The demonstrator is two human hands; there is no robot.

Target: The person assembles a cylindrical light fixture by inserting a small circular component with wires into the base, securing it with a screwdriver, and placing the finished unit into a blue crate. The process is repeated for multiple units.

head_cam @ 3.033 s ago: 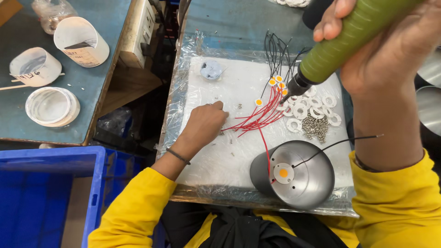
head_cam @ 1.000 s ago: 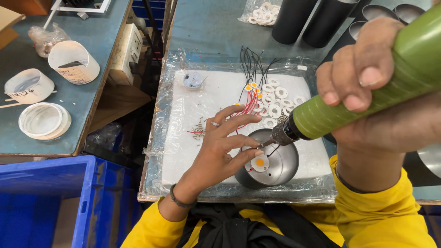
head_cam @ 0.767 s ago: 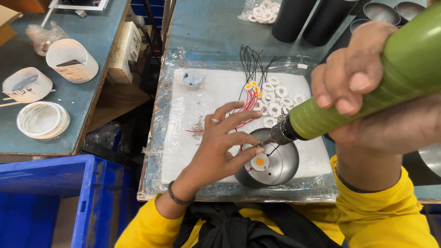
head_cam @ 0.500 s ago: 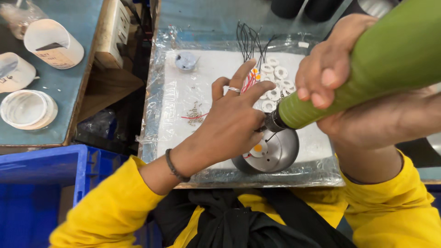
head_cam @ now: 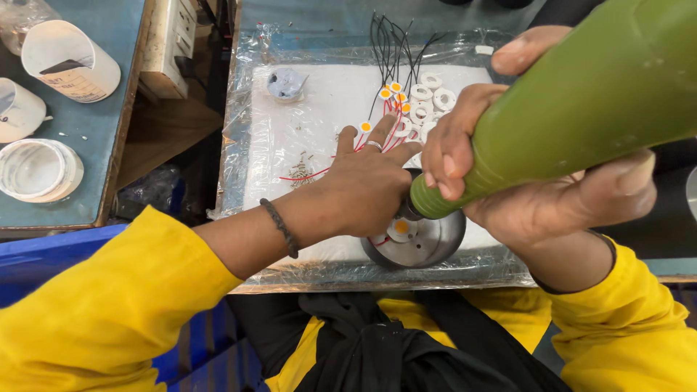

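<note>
Fastening step, probably: right hand (head_cam: 537, 174) grips green driver (head_cam: 573, 109) over metal housing (head_cam: 421, 239); left hand (head_cam: 367, 192) steadies it, fingers spread

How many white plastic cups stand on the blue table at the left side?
3. One white cup lies tipped at the top, one is cut by the left edge, and one clear-rimmed cup stands below. Others may be out of view.

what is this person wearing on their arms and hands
Both arms are in bright yellow sleeves, pushed up to leave the forearms bare. The left hand has a silver ring on one finger and a thin dark braided band at the wrist. The right hand is bare.
</note>
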